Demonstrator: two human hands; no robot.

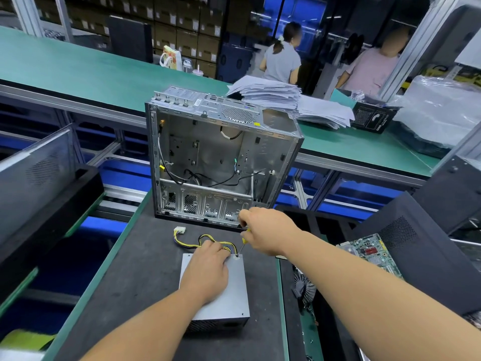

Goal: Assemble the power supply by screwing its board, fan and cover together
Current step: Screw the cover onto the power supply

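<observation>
Right hand (pixel 263 230) has its grip clenched round a yellow-handled screwdriver (pixel 244 242), shaft slanting down, tip on a screw (pixel 237 256) at the far right corner of the power supply (pixel 226 295). Left hand (pixel 208 269) lies flat on the grey cover, grip released, fingers straight, pressing near the cable bundle (pixel 205 239) that exits the far edge. Supply sits on the dark desk (pixel 135 282) mat, just in front of an open PC chassis (pixel 221 157) (loose circuit board (pixel 372 254) off to the right). Step looks like cover screw-down; next move likely needs the tip kept seated and the other corners checked.
</observation>
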